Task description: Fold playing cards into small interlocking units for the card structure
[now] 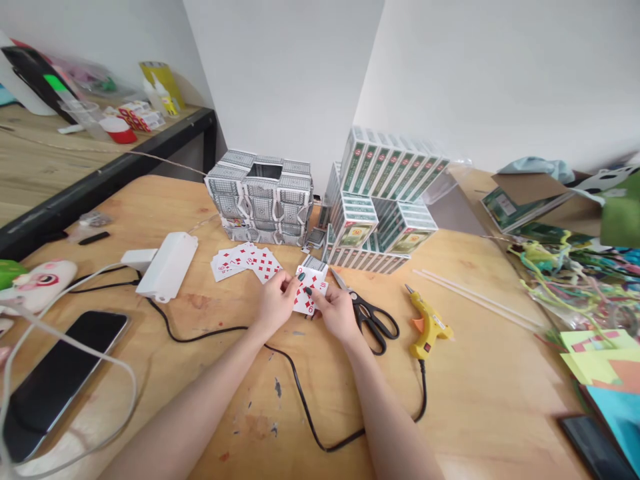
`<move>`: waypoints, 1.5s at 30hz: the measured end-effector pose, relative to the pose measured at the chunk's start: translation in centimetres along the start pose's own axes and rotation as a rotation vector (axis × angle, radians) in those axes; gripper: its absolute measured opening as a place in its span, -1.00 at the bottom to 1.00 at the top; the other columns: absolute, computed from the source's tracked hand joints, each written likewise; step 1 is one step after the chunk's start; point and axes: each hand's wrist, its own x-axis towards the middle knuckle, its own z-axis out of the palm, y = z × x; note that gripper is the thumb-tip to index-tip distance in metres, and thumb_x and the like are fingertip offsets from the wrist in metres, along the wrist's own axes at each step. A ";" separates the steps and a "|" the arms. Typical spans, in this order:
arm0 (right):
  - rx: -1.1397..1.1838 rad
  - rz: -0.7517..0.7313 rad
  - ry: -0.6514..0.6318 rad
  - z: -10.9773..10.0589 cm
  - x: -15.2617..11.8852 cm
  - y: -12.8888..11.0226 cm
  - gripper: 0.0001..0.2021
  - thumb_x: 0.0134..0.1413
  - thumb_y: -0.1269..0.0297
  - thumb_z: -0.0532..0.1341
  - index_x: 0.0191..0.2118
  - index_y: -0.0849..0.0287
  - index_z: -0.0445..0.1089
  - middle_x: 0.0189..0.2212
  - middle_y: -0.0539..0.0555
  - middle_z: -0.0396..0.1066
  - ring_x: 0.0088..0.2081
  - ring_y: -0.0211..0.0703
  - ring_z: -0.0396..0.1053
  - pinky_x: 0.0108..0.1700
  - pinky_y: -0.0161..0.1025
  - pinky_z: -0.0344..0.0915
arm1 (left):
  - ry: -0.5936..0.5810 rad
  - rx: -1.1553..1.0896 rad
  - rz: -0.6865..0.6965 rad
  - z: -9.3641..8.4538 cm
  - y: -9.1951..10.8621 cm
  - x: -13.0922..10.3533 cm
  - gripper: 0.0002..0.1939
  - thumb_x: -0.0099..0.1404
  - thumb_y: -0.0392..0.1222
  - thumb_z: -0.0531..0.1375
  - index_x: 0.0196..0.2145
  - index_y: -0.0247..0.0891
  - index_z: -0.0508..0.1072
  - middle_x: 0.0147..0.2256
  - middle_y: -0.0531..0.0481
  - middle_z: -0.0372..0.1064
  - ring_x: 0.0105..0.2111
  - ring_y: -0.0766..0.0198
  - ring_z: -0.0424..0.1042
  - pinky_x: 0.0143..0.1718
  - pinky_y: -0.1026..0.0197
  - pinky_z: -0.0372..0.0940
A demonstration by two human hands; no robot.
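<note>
Between my two hands is a playing card (pixel 303 303), a nine of diamonds, face up, with part of another red card showing at its right edge. My left hand (pixel 278 300) pinches its left side between thumb and fingers. My right hand (pixel 339 308) grips the right side, thumb on the face. Just beyond lies a face-down card (pixel 314 263) with a grey patterned back. Fanned diamond cards (pixel 243 261) lie face up to the left. Behind them stands a box-like structure built of folded cards (pixel 265 200), with an opening on top.
Scissors (pixel 373 319) and a yellow glue gun (pixel 427 323) lie right of my hands; its black cord (pixel 300 393) runs across the table. Card boxes (pixel 395 163) are stacked behind. A white adapter (pixel 170 267) and phone (pixel 65 373) lie left. Craft scraps (pixel 590 280) crowd the right.
</note>
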 end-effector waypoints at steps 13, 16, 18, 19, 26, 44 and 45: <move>-0.038 -0.032 -0.039 0.3 -0.2 0.5 -0.61 -0.08 -0.07 0.18 -0.53 0.22 0.37 -0.67 0.05 0.40 -0.67 -0.23 0.30 -0.63 -0.31 0.22 | 0.055 0.165 0.106 -0.4 0.2 -0.4 -0.64 0.22 -0.07 0.00 -0.65 -0.23 0.03 -0.69 0.16 -0.02 -0.64 0.40 0.04 -0.55 0.31 -0.04; -0.034 -0.027 -0.043 0.3 -0.2 0.4 -0.61 -0.08 -0.07 0.17 -0.52 0.22 0.37 -0.68 0.05 0.40 -0.68 -0.23 0.29 -0.64 -0.32 0.20 | 0.062 0.169 0.093 -0.4 0.4 -0.5 -0.64 0.23 -0.07 -0.01 -0.66 -0.23 0.04 -0.69 0.16 -0.02 -0.64 0.40 0.03 -0.55 0.31 -0.04; -0.029 -0.028 -0.048 0.3 -0.2 0.2 -0.62 -0.08 -0.07 0.17 -0.52 0.21 0.36 -0.69 0.04 0.40 -0.69 -0.24 0.29 -0.65 -0.32 0.19 | 0.064 0.146 0.094 -0.3 0.4 -0.5 -0.64 0.22 -0.06 0.00 -0.65 -0.23 0.05 -0.69 0.15 -0.03 -0.64 0.40 0.02 -0.55 0.31 -0.05; -0.026 -0.029 -0.052 0.2 -0.3 0.1 -0.62 -0.07 -0.06 0.17 -0.53 0.21 0.36 -0.70 0.03 0.39 -0.69 -0.24 0.28 -0.65 -0.33 0.18 | 0.064 0.129 0.097 -0.2 0.4 -0.5 -0.64 0.22 -0.06 0.00 -0.65 -0.23 0.05 -0.69 0.15 -0.03 -0.63 0.40 0.02 -0.56 0.31 -0.05; 0.048 -0.039 0.055 -0.3 0.1 -0.2 -0.62 -0.10 -0.05 0.20 -0.58 0.21 0.31 -0.73 0.00 0.36 -0.71 -0.25 0.26 -0.66 -0.32 0.17 | -0.001 -0.096 0.008 -0.2 0.0 -0.1 -0.64 0.25 -0.01 -0.02 -0.62 -0.24 0.18 -0.67 0.13 0.05 -0.62 0.38 0.08 -0.57 0.32 0.02; 0.007 -0.046 0.143 -0.9 0.4 0.5 -0.61 -0.08 -0.05 0.18 -0.59 0.22 0.32 -0.76 -0.01 0.32 -0.70 -0.25 0.25 -0.63 -0.34 0.17 | -0.259 0.160 0.184 -0.7 -0.1 0.0 -0.65 0.24 -0.08 -0.01 -0.63 -0.26 0.04 -0.65 0.15 -0.04 -0.61 0.42 0.01 -0.57 0.32 -0.06; 0.001 -0.047 0.140 -0.9 0.5 0.5 -0.61 -0.08 -0.05 0.18 -0.58 0.23 0.33 -0.76 -0.01 0.32 -0.70 -0.25 0.25 -0.63 -0.33 0.17 | -0.264 0.160 0.191 -0.7 -0.1 0.0 -0.66 0.25 -0.09 -0.02 -0.62 -0.26 0.04 -0.64 0.15 -0.04 -0.60 0.42 0.01 -0.56 0.33 -0.06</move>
